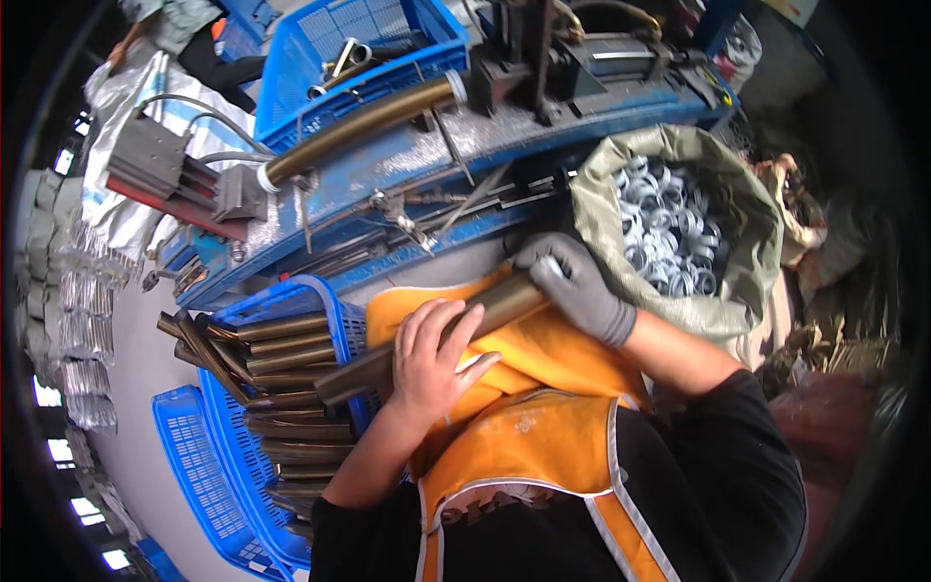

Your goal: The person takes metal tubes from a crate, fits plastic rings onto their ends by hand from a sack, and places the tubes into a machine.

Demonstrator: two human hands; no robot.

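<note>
A bronze-coloured metal tube (508,301) lies slantwise over my lap. My bare left hand (428,361) is wrapped over its middle, the thumb stretched out along the near side. In a grey glove, my right hand (585,293) closes round the tube's right end. Something small and pale shows by the gloved fingers, probably a metal ring, but it is mostly hidden. Beneath the tube is my orange apron (529,441). Close to my right hand stands a woven sack (747,199) holding many silvery rings (669,228).
A blue crate (335,325) of similar tubes stands at left, beside another blue basket (194,466). Ahead, a blue machine bench (373,160) carries a tube with pale end rings (364,131), a clamp block (238,194) and a blue crate of parts (441,29).
</note>
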